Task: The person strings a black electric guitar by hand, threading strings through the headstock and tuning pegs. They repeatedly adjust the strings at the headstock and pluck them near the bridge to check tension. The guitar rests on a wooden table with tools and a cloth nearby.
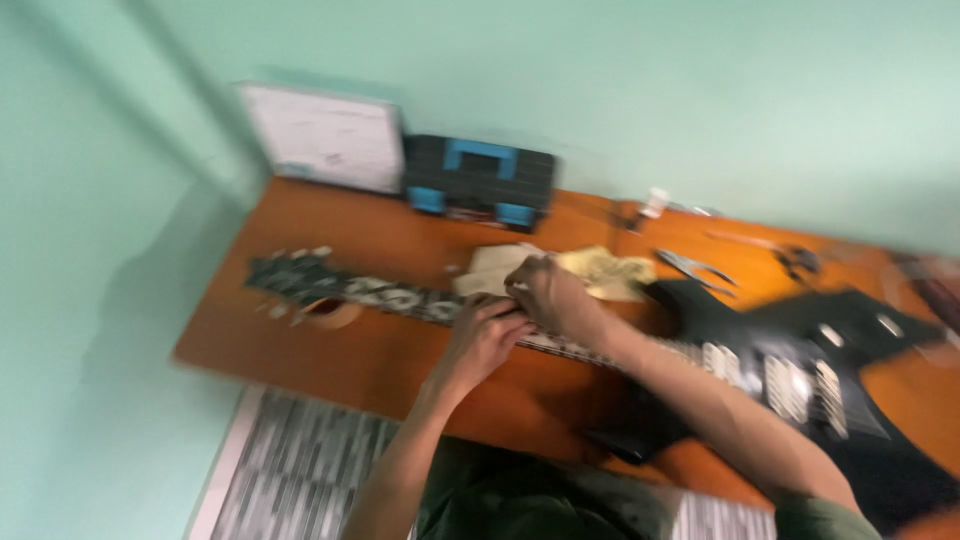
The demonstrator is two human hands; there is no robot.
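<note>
Head view: white board [325,138] beside black-and-blue case [478,182], against wall.

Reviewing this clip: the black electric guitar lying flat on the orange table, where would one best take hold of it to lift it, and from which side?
Probably with two hands from the near edge: one around the neck, which is slim enough to wrap, the other under the body's lower horn, which overhangs the table edge. The picture is blurred, so finer detail is uncertain.
</note>
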